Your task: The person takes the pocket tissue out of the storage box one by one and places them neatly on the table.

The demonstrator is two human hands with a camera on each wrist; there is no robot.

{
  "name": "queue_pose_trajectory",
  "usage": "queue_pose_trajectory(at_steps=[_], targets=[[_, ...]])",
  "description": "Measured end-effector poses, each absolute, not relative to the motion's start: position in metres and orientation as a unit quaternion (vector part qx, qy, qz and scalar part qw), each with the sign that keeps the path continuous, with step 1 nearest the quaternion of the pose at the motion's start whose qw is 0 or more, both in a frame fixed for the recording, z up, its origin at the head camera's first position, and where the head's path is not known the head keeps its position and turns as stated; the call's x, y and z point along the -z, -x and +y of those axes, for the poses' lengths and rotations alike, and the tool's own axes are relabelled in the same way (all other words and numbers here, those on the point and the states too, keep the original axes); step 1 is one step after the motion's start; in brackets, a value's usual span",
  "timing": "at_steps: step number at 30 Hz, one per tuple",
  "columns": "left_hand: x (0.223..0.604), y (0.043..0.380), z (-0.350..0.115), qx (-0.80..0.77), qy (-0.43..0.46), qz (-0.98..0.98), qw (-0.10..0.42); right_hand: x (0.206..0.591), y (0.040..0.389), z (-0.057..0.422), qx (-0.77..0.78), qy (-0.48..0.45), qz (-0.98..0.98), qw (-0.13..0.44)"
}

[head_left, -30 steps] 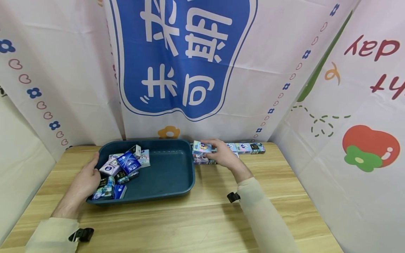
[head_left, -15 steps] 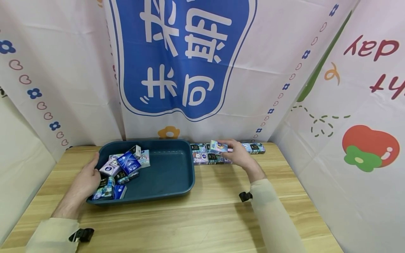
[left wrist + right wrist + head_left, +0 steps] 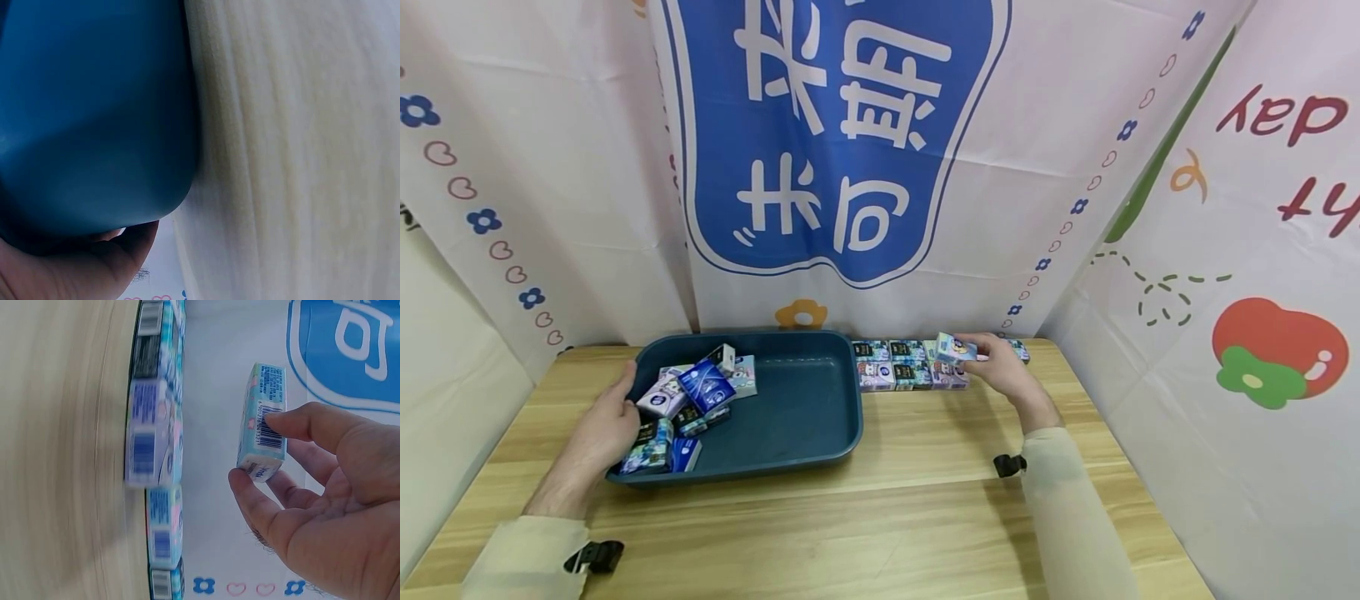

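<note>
In the head view my left hand (image 3: 598,425) holds the left rim of a dark teal plastic tray (image 3: 790,462). The left wrist view shows that hand (image 3: 81,269) against the tray's outer wall (image 3: 106,144). Pinched between thumb and fingers of my right hand (image 3: 1003,371) is a light blue pocket tissue pack (image 3: 953,347), raised above the rows of packs. Its barcode side (image 3: 265,419) shows in the right wrist view. Several tissue packs, among them a dark blue one (image 3: 706,386) and a lilac one (image 3: 662,396), lie jumbled in the tray's left half.
Right of the tray, two rows of tissue packs (image 3: 912,375) lie along the table's back edge, the back row reaching farther right. A printed curtain (image 3: 1000,208) hangs right behind. Wood-grain table (image 3: 880,533) extends in front.
My right hand has moved right along the rows with the light blue tissue pack, uncovering packs on the left. The left hand and the tray have stayed in place.
</note>
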State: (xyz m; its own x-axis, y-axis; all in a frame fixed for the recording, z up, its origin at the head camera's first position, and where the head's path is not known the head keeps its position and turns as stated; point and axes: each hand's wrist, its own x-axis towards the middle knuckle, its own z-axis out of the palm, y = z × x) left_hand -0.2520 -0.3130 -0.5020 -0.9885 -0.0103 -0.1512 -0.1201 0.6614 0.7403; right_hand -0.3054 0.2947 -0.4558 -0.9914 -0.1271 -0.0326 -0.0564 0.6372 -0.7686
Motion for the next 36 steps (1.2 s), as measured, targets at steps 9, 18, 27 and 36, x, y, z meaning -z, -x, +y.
queue_pose_trajectory(at_steps=[9, 18, 27, 36], targets=[[0.503, 0.252, -0.314, -0.406, 0.030, 0.911, 0.066, 0.465, 0.307, 0.322, 0.423, 0.035, 0.905, 0.042], [0.501, 0.251, -0.314, -0.403, 0.023, 0.913, 0.059, 0.470, 0.305, 0.341, 0.409, 0.028, 0.910, 0.059], [0.499, 0.251, -0.312, -0.410, 0.025, 0.910, 0.060, 0.471, 0.307, 0.354, 0.371, 0.042, 0.924, 0.077], [0.500, 0.251, -0.313, -0.411, 0.028, 0.909, 0.065, 0.481, 0.313, 0.358, 0.287, 0.048, 0.954, 0.077]])
